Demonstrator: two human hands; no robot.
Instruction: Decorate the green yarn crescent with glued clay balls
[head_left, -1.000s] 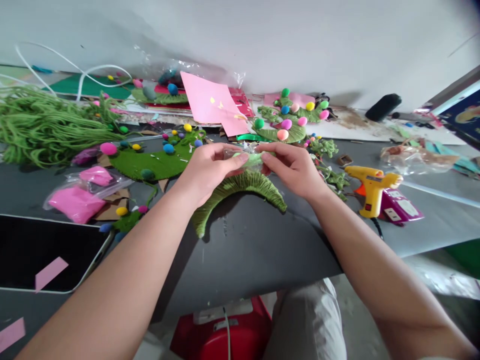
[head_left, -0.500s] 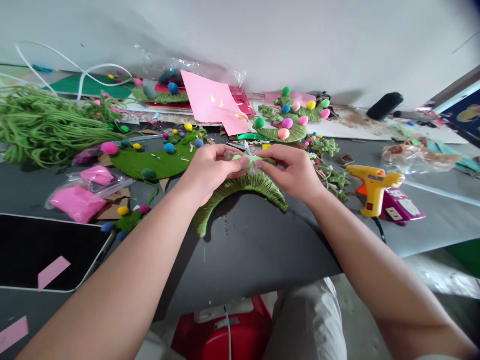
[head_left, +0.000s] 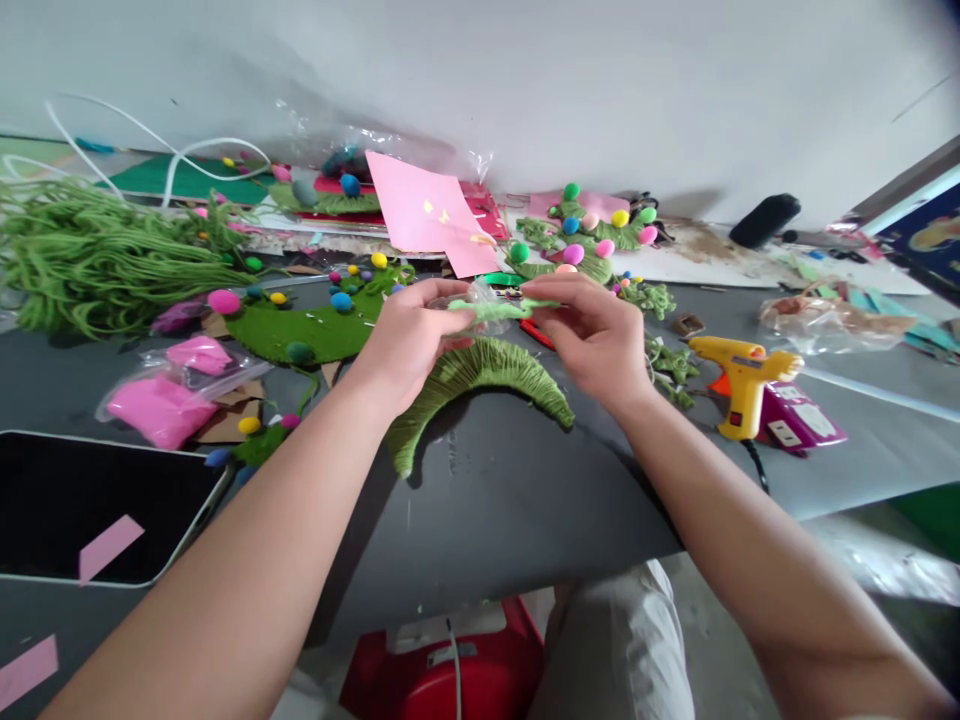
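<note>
In my left hand [head_left: 409,345] is a small clear plastic bag [head_left: 489,300], gripped between thumb and fingers. Light green modelling clay [head_left: 480,312] shows inside it and sticks out toward the right. My right hand [head_left: 596,325] pinches the end of that clay with closed fingertips. Below both hands a crescent wrapped in green yarn [head_left: 487,368] lies on the grey table [head_left: 517,490], its tips pointing toward me. A bit of something red [head_left: 537,334] shows just under my right fingers.
Left are bags of pink clay [head_left: 161,408], a phone [head_left: 90,500], a green yarn bundle [head_left: 112,260] and a green felt piece [head_left: 300,330] with coloured balls. A yellow glue gun [head_left: 742,380] rests at right against a purple box [head_left: 806,415]. Pink paper [head_left: 424,210] stands behind.
My hands have moved slightly apart, the right one shifting rightward. More of the light green clay is visible, stretched between them out of the bag. The crescent stays put.
</note>
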